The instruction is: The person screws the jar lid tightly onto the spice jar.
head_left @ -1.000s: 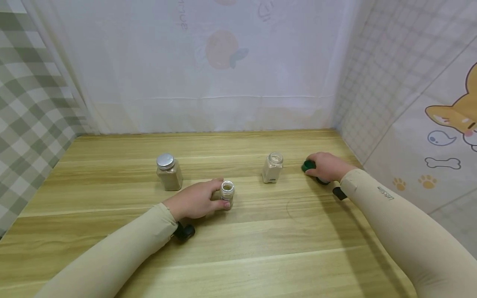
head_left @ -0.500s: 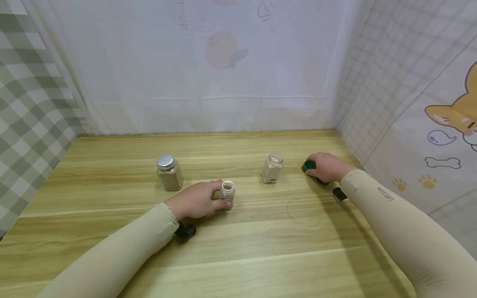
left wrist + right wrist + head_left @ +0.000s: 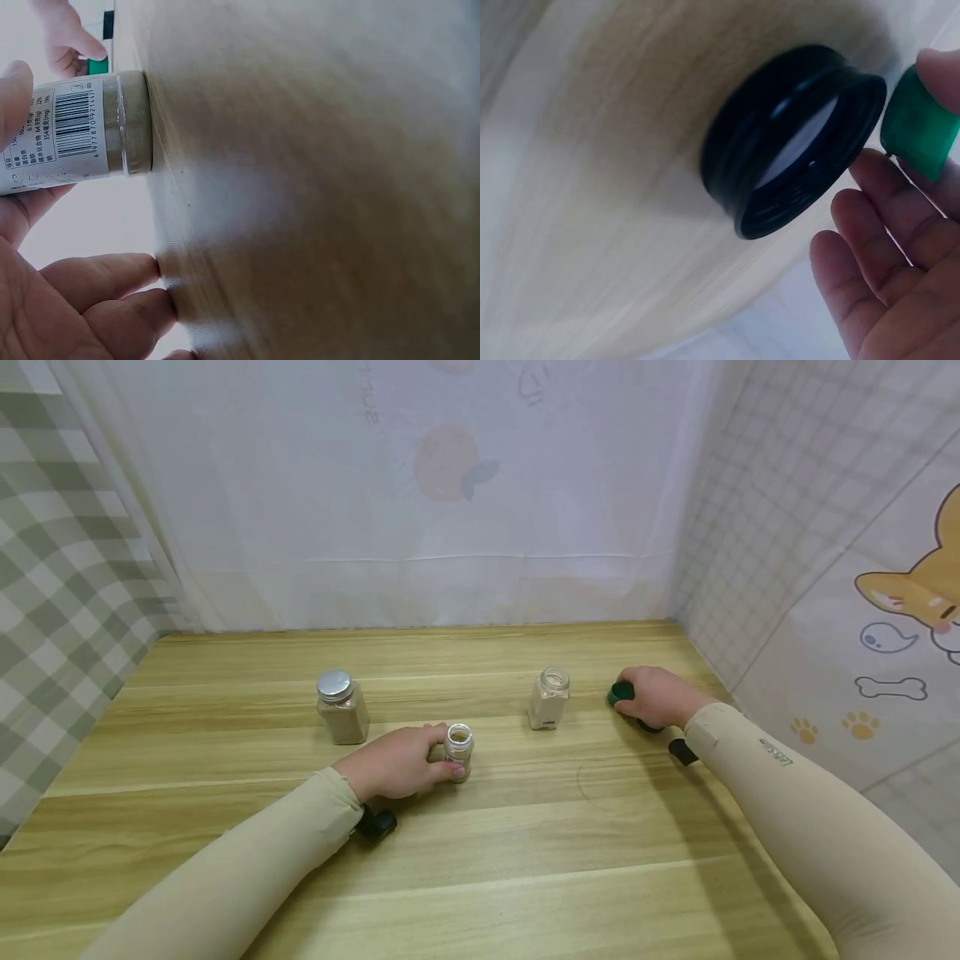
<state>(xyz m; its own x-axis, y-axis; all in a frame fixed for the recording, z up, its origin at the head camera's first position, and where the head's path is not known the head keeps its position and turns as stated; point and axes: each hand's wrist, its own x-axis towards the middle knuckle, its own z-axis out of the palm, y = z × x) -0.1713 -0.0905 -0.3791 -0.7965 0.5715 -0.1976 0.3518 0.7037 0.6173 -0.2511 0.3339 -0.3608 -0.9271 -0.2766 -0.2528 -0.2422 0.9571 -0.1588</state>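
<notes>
Hands (image 3: 393, 763), pale-powder jar (image 3: 548, 703) between them

The left arm (image 3: 247, 860) reaches forward and inward, the left grip (image 3: 401, 762) pinching with thumb (image 3: 13, 105) and finger while the lower fingers (image 3: 105, 281) bend loosely. The right arm (image 3: 810, 814) stretches farther forward, the right grip (image 3: 656, 696) also pinching, its three free fingers slightly curved side by side
</notes>
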